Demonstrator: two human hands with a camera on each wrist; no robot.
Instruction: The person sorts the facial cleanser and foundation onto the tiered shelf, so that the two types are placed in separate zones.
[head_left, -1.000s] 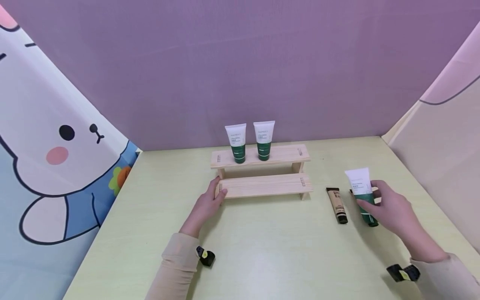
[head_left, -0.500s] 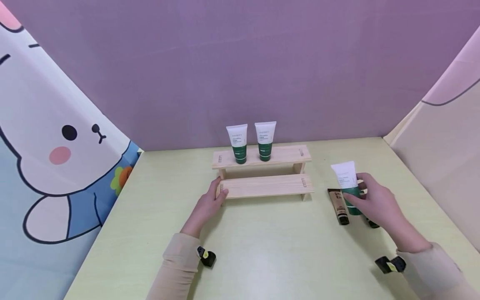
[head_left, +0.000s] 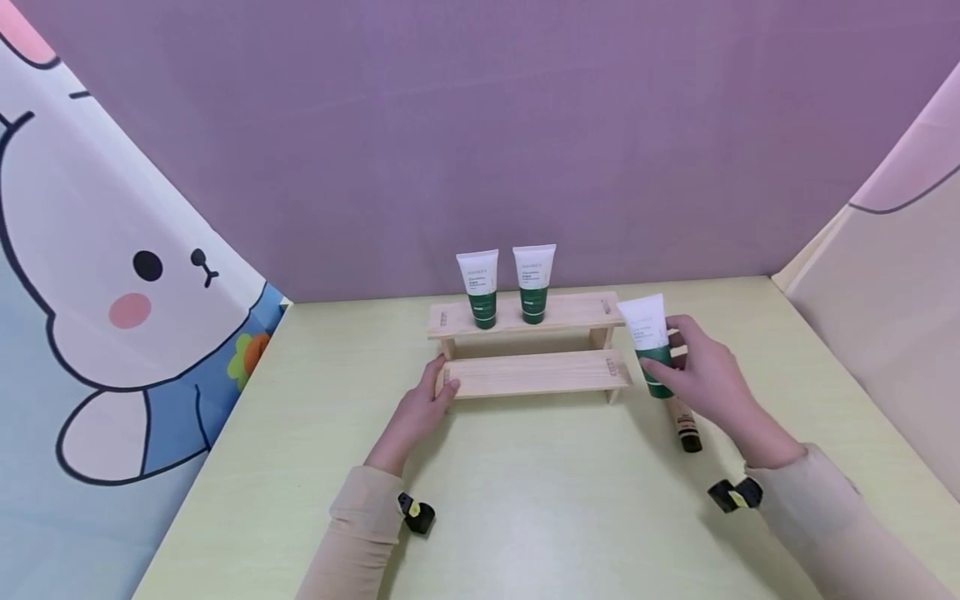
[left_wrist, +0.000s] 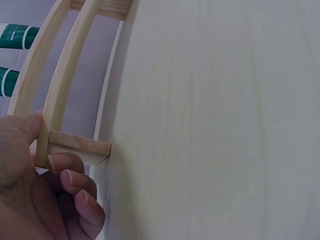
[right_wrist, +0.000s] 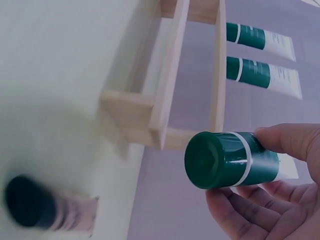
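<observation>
Holds the green-and-white tube (head_left: pixel 648 329) in the right hand (head_left: pixel 708 371), fingers clamped on it, thumb on one side and fingertips opposite. Hangs clear of the table (head_left: pixel 525 500), just beside the right end of the wooden rack (head_left: pixel 600 337). Governing relation, as judged: upper shelf (head_left: pixel 573 308) to the left of the right fingers and slightly beyond, long axis running leftward from there. Grips the left end of the lower shelf (head_left: pixel 536 373) with the left hand (head_left: pixel 416 414), thumb above, fingers curled beneath; well apart from the held tube, hence right hand nearer. Points cap-down, flat white end up, long axis close to upright, top leaning slightly leftward from the right fingers. Note left standing tube (head_left: pixel 482 287) and right standing tube (head_left: pixel 534 283) on the upper shelf, farther left of the right fingers, both cap-down. Note also brown tube (head_left: pixel 687 429) lying on the table below the right fingers, partly hidden.
</observation>
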